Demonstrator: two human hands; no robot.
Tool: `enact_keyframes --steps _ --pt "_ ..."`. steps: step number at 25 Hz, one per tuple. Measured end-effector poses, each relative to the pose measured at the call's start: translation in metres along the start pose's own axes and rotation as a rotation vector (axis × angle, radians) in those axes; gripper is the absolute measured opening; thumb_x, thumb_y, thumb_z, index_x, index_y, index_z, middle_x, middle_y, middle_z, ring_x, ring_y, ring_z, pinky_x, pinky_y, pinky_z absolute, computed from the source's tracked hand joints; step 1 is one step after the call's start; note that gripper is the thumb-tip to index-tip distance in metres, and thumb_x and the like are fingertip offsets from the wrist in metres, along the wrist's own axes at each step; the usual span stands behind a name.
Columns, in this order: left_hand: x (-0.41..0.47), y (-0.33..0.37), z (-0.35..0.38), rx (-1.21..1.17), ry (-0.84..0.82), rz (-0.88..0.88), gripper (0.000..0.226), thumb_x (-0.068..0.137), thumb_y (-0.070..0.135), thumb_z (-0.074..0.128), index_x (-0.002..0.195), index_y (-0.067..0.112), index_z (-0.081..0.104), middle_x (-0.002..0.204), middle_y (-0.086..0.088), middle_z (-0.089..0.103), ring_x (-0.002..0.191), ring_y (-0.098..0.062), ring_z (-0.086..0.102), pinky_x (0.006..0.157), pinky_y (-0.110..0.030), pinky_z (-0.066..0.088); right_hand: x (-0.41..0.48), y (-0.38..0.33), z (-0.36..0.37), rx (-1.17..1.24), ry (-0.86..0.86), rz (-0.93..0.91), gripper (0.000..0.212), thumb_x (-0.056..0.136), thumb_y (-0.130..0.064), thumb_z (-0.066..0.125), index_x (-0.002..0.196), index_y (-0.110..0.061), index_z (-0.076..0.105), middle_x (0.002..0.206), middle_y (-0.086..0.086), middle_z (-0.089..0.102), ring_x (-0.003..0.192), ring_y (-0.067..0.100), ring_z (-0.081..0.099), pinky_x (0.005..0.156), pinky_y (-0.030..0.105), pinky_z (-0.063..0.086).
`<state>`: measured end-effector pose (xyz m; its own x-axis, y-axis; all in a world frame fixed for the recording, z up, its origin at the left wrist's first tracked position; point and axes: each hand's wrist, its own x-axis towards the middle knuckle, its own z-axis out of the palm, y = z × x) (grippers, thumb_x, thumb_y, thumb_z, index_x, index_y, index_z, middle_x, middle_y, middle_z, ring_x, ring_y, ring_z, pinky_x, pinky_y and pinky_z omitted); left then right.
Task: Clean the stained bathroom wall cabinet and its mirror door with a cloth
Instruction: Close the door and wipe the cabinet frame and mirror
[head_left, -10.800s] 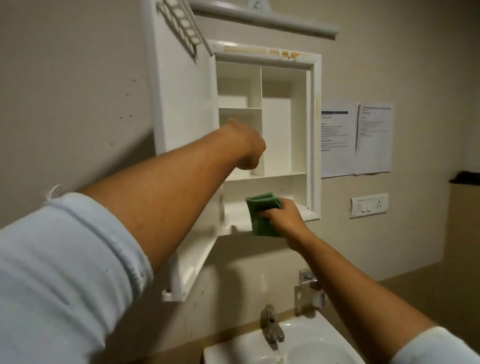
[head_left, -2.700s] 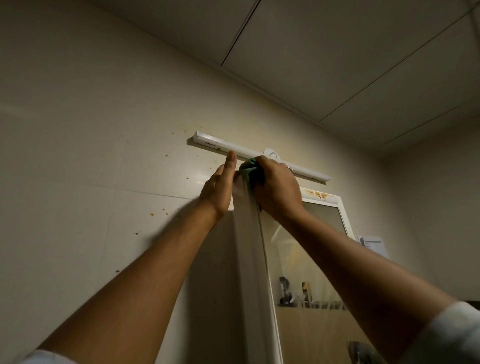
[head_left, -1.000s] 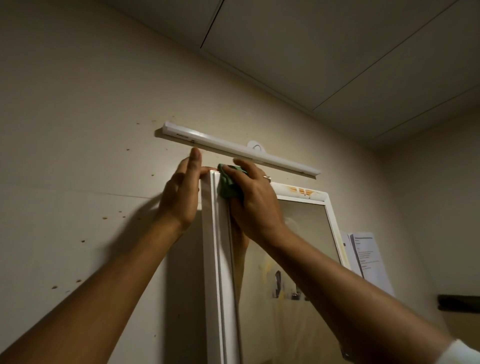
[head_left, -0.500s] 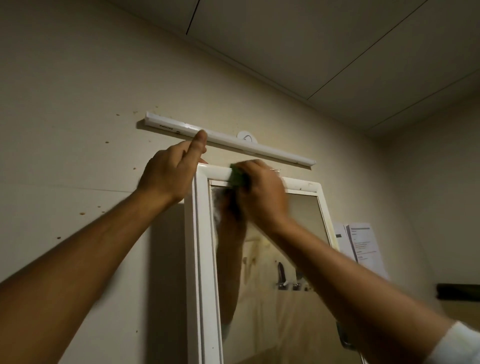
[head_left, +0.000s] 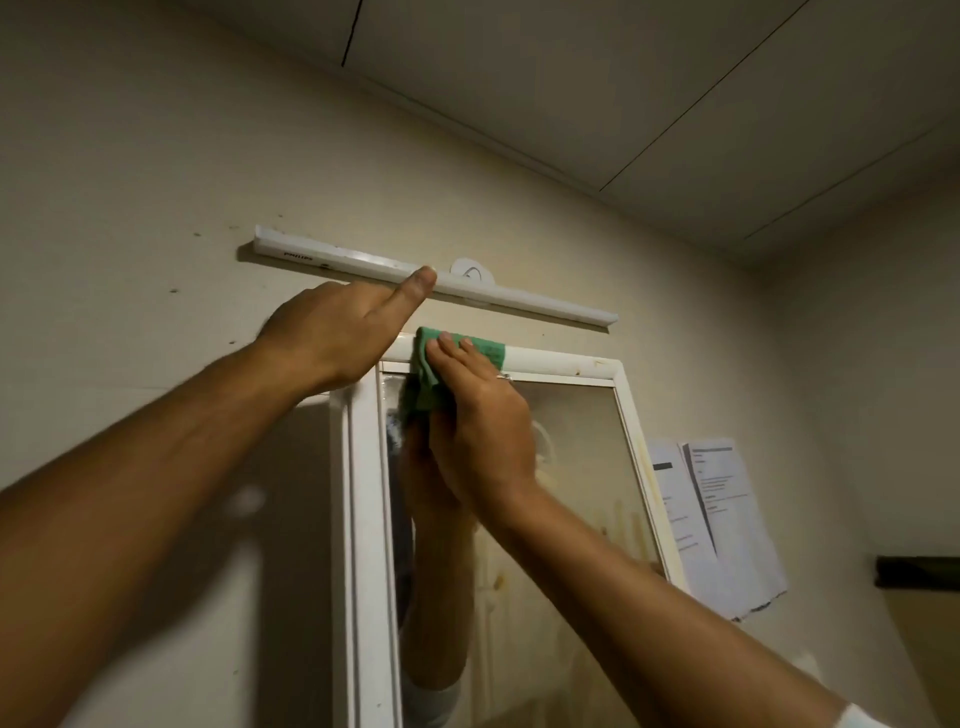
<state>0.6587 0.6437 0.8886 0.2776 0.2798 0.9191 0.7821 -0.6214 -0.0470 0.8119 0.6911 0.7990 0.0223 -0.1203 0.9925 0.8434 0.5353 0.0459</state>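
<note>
A beige bathroom wall (head_left: 156, 156) speckled with small brown spots carries the white cabinet (head_left: 340, 519), its mirror door (head_left: 371, 519) now turned nearly face-on, where 1 second ago it stood almost edge-on. The green cloth (head_left: 485, 351) lies on the door's top rail just right of the upper left corner, spread wider than 0.5 seconds ago, when it was bunched under the palm. The right hand (head_left: 483, 431) presses it flat with straight fingers, 1 flap hanging beside the palm. The left hand (head_left: 332, 332) rests at the door's top left corner, 1 finger straight toward the light bar (head_left: 519, 299); its other fingers are hidden, so a grip cannot be told. Streaks mark the mirror (head_left: 582, 467). 2 papers (head_left: 722, 519) hang to the right.
</note>
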Motion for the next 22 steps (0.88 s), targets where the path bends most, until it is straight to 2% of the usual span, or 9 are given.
enact_keyframes --steps 2,4,7,9,13,16,18,21,22 --pt "0.004 0.013 0.008 0.085 -0.041 0.033 0.089 0.091 0.079 0.007 0.13 0.023 0.064 0.132 -0.009 0.066 0.118 -0.029 0.058 0.1 -0.046 0.044 -0.008 0.036 -0.011 -0.106 -0.097 -0.203 0.052 0.096 -0.02 0.06 0.148 -0.02 0.053 0.153 0.002 0.051 0.144 0.02 0.044 0.117 0.037 0.038" --pt "0.006 0.019 0.015 0.147 -0.057 0.07 0.092 0.091 0.08 0.003 0.123 0.021 0.066 0.126 -0.007 0.068 0.112 -0.028 0.06 0.096 -0.045 0.046 -0.012 0.098 -0.031 -0.188 -0.116 -0.204 0.054 0.093 -0.018 0.067 0.146 -0.023 0.055 0.151 0.001 0.053 0.14 0.021 0.05 0.114 0.043 0.044" --pt "0.006 0.024 0.02 0.192 -0.074 0.076 0.089 0.091 0.078 0.004 0.134 0.025 0.062 0.134 -0.006 0.065 0.118 -0.029 0.059 0.096 -0.043 0.044 -0.011 0.163 -0.066 -0.115 0.009 0.332 0.054 0.09 -0.007 0.066 0.139 -0.028 0.062 0.135 0.004 0.067 0.116 0.025 0.065 0.1 0.044 0.055" --pt "0.008 0.028 0.023 0.192 -0.113 0.076 0.09 0.089 0.078 0.003 0.142 0.028 0.055 0.142 -0.005 0.06 0.125 -0.029 0.056 0.101 -0.044 0.042 -0.005 0.15 -0.063 -0.123 0.051 0.496 0.048 0.088 -0.008 0.06 0.132 -0.026 0.067 0.122 0.007 0.073 0.1 0.024 0.066 0.091 0.04 0.056" --pt "0.019 0.045 0.044 0.099 -0.22 0.073 0.118 0.065 0.1 -0.006 0.15 0.035 0.043 0.153 -0.002 0.051 0.135 -0.029 0.049 0.11 -0.05 0.041 -0.017 0.073 -0.03 -0.085 -0.102 -0.027 0.053 0.089 -0.017 0.071 0.141 -0.02 0.06 0.143 0.004 0.062 0.134 0.022 0.056 0.114 0.039 0.043" --pt "0.027 0.056 0.06 -0.024 -0.238 0.018 0.121 0.058 0.105 -0.004 0.151 0.041 0.041 0.156 0.004 0.048 0.14 -0.026 0.045 0.112 -0.049 0.038 -0.014 0.117 -0.046 -0.265 -0.176 -0.257 0.061 0.088 -0.027 0.078 0.145 -0.023 0.056 0.149 -0.001 0.056 0.14 0.02 0.05 0.114 0.04 0.043" --pt "0.03 0.056 0.063 -0.038 -0.205 -0.018 0.108 0.071 0.099 0.001 0.148 0.039 0.045 0.157 0.004 0.047 0.141 -0.027 0.044 0.11 -0.049 0.037 -0.015 0.161 -0.063 -0.319 -0.125 -0.112 0.055 0.088 -0.023 0.078 0.14 -0.024 0.061 0.142 0.0 0.062 0.132 0.022 0.057 0.109 0.045 0.05" --pt "0.027 0.058 0.061 -0.028 -0.205 -0.021 0.097 0.081 0.093 0.005 0.149 0.038 0.045 0.158 0.003 0.045 0.141 -0.027 0.043 0.111 -0.049 0.036 -0.008 0.183 -0.075 -0.232 0.06 0.433 0.036 0.09 -0.013 0.064 0.122 -0.028 0.071 0.113 0.001 0.075 0.103 0.023 0.066 0.093 0.049 0.057" --pt "0.025 0.06 0.061 -0.006 -0.196 -0.016 0.096 0.083 0.091 0.003 0.15 0.037 0.045 0.157 0.001 0.046 0.141 -0.028 0.044 0.111 -0.049 0.037 0.0 0.169 -0.066 -0.174 0.098 0.494 0.035 0.088 -0.012 0.059 0.115 -0.03 0.072 0.105 0.001 0.075 0.097 0.024 0.067 0.09 0.049 0.058"
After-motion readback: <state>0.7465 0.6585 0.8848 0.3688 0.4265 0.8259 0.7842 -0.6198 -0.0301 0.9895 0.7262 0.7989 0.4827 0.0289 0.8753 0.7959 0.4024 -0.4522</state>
